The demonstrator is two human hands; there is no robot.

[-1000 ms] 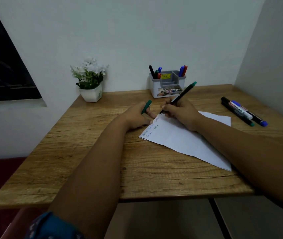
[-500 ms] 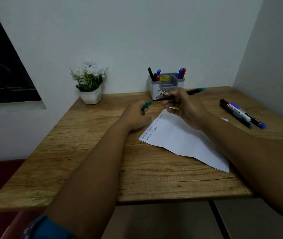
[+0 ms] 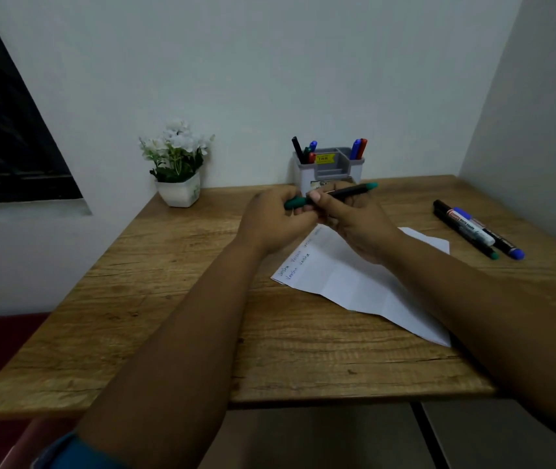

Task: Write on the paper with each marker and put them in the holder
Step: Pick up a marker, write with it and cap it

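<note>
My right hand point(image 3: 354, 221) holds a black marker with a green end point(image 3: 351, 190) level above the desk, its tip pointing left. My left hand point(image 3: 275, 220) grips the green cap point(image 3: 295, 202) right at that tip; cap and marker meet between my hands. Under them lies a creased white paper point(image 3: 347, 279) with handwritten lines along its left edge. The grey and white holder point(image 3: 329, 167) stands at the back against the wall with several markers in it. Three loose markers point(image 3: 479, 231) lie on the desk at the right.
A white pot of white flowers point(image 3: 178, 164) stands at the back left of the wooden desk point(image 3: 168, 299). A wall closes the right side, and a dark window sits at the left. The desk's front edge is near my forearms.
My right hand lifted the marker off the paper and turned it level. My left hand rose with the cap and came against the marker's tip.
</note>
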